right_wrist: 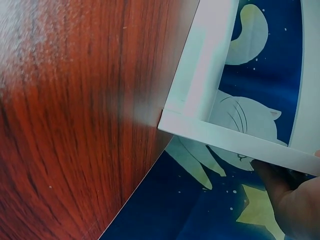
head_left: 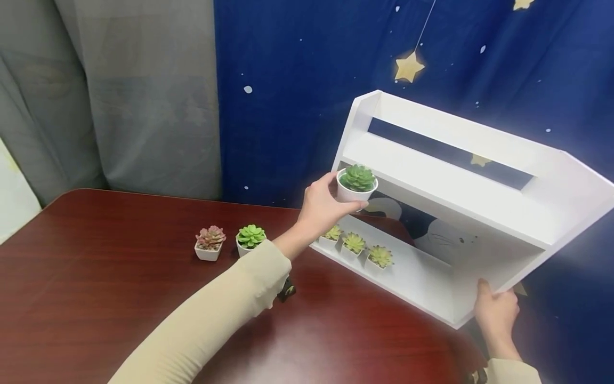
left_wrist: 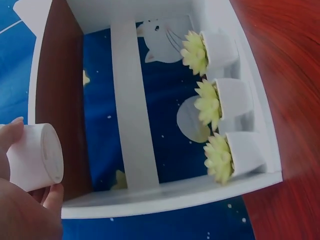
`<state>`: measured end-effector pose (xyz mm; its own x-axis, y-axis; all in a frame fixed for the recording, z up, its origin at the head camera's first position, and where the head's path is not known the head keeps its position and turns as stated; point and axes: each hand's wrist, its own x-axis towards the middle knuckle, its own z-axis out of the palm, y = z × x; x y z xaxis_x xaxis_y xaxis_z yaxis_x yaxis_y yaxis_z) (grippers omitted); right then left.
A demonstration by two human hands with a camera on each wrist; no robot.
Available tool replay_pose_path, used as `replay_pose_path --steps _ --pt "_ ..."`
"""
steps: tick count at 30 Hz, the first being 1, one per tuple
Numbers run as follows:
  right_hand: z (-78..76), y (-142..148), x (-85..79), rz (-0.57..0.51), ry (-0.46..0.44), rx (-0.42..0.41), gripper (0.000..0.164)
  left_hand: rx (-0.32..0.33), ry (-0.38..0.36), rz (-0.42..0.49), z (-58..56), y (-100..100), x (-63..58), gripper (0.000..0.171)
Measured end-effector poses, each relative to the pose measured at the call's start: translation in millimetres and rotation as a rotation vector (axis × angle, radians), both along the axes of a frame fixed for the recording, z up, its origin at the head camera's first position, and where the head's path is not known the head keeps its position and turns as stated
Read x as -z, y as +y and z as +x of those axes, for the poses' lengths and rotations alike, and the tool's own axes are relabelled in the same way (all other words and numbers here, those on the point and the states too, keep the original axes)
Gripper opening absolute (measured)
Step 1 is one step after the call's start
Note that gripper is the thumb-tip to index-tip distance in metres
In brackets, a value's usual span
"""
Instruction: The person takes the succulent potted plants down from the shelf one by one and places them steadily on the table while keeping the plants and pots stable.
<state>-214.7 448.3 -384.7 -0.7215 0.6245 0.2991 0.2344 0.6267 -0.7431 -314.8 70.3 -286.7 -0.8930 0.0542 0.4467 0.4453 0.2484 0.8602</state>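
Note:
My left hand (head_left: 318, 208) holds a round white pot with a green succulent (head_left: 357, 178), thumb and fingers round its sides. The pot is at the left end of a two-tier white shelf (head_left: 441, 184), in front of the upper board's edge. Three yellow-green succulents (head_left: 353, 244) in square white pots stand in a row on the lower board's left part; the left wrist view shows them sideways. My right hand (head_left: 496, 312) grips the shelf's right side panel low down, thumb towards the front. In the right wrist view the fingers are partly hidden behind the panel (right_wrist: 240, 137).
On the dark red table (head_left: 120, 298), left of the shelf, stand a pinkish succulent (head_left: 209, 242) and a bright green succulent (head_left: 250, 237), the latter partly behind my left sleeve. A blue curtain (head_left: 283, 106) with stars hangs behind, a grey curtain (head_left: 153, 96) beside it.

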Motion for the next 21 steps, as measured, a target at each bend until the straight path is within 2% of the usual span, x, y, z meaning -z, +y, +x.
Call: replay_pose_path --steps 8,11,21 --pt "-0.3 0.6 -0.3 0.002 -0.002 0.003 0.053 -0.059 -0.008 0.078 -8.0 -14.6 18.3 0.075" --pt "-1.1 1.5 -0.1 0.002 0.002 0.001 0.053 -0.087 -0.01 0.08 -9.9 -21.3 26.1 0.075" --pt "-0.8 1.0 0.2 -0.008 0.008 -0.006 0.054 -0.14 -0.061 0.095 -8.3 -33.8 46.3 0.074"
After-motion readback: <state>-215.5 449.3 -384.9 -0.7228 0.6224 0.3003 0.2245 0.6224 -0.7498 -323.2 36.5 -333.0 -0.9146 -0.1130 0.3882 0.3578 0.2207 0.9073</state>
